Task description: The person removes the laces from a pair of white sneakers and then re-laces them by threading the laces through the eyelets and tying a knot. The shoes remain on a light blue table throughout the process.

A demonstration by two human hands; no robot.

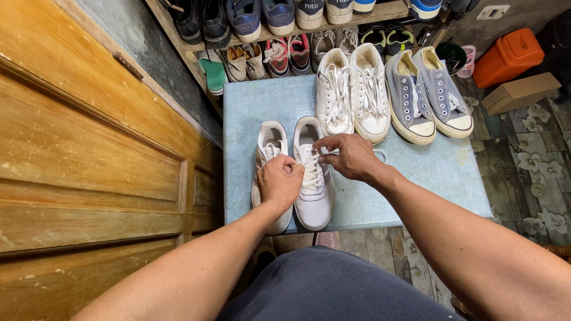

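Two white sneakers lie side by side on a pale blue table, toes toward me. My left hand is closed over the laces of the right-hand sneaker, partly covering the left-hand sneaker too. My right hand pinches a white lace near the tongue of that same right-hand sneaker. The lace loops out to the right of my wrist.
A second white pair and a grey canvas pair stand at the table's far side. A rack of several shoes runs behind. A wooden door fills the left. An orange box and a cardboard box sit on the patterned floor.
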